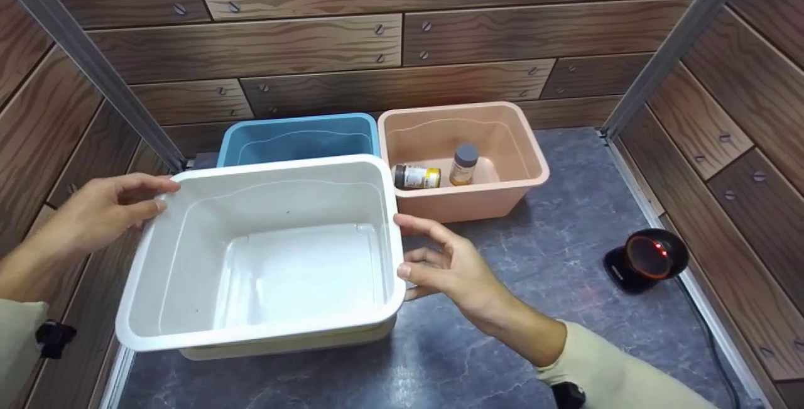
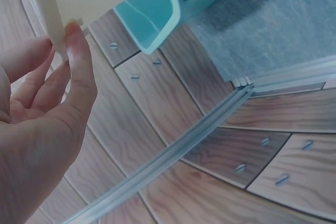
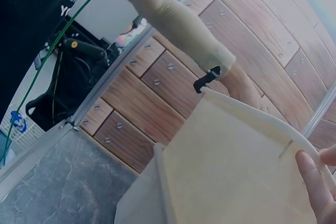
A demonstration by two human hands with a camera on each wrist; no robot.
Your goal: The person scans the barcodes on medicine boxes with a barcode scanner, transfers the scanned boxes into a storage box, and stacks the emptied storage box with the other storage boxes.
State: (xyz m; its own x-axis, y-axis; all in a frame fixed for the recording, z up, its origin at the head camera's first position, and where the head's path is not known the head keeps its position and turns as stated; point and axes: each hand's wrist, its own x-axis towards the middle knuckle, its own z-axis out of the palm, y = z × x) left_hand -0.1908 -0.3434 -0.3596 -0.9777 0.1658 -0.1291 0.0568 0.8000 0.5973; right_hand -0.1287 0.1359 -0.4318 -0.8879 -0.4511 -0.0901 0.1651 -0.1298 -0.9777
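Both hands hold a white plastic bin (image 1: 301, 271), tilted so that its bare inside faces the head camera. My left hand (image 1: 103, 208) pinches the rim at its far left corner; the left wrist view shows thumb and fingers (image 2: 79, 72) on either side of that edge. On the opposite side my right hand (image 1: 452, 264) grips the right rim, with thumb and forefinger against it. Beneath the held bin, a second pale bin (image 3: 139, 198) shows in the right wrist view, mostly hidden from above.
Behind stands a blue bin (image 1: 301, 121), partly covered by the white one. Beside it a peach bin (image 1: 458, 205) contains two dark-capped bottles, one lying (image 1: 419, 176), one leaning (image 1: 463, 165). A black scanner-like device (image 1: 650, 258) with red light sits right. Wood-patterned walls enclose the grey surface.
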